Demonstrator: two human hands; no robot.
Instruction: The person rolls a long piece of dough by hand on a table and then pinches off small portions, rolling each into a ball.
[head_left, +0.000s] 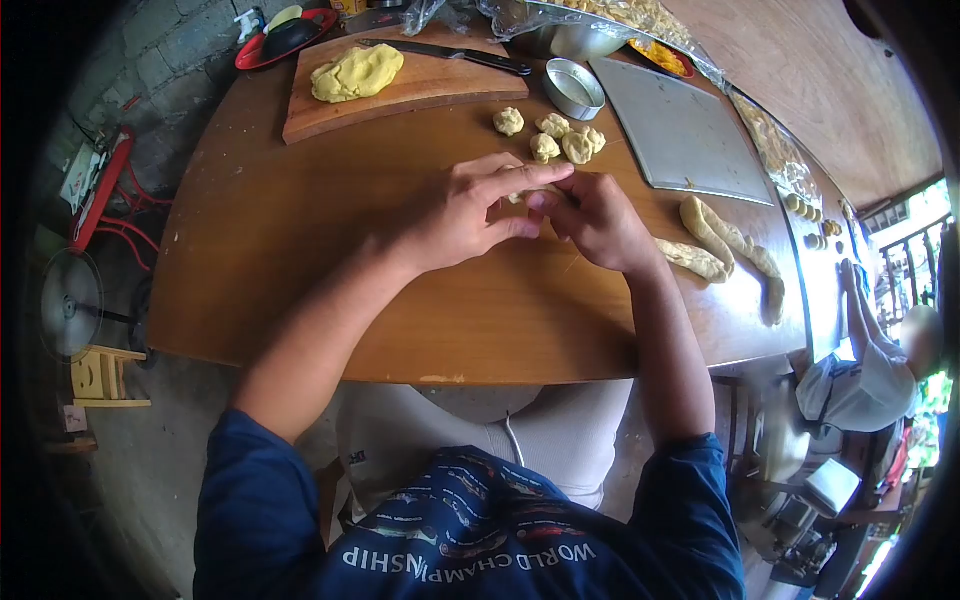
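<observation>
A small piece of pale dough (516, 197) sits between my two hands, mostly hidden by the fingers. My left hand (478, 212) has its thumb and fingers around the dough's left side, with the index finger reaching across toward the right hand. My right hand (598, 222) is curled in, thumb and fingers closed on the dough's other side. Just beyond the hands lie several rough dough balls (578, 148). Right of my right hand rests a long, bent dough rope (735, 240) beside another thick dough strip (692, 260).
At the back left, a wooden cutting board (430, 88) carries a yellow dough lump (357, 74) and a knife (445, 52). A round tin (574, 90) stands beside a flat metal tray (680, 130). Another person (865, 380) works at the far right.
</observation>
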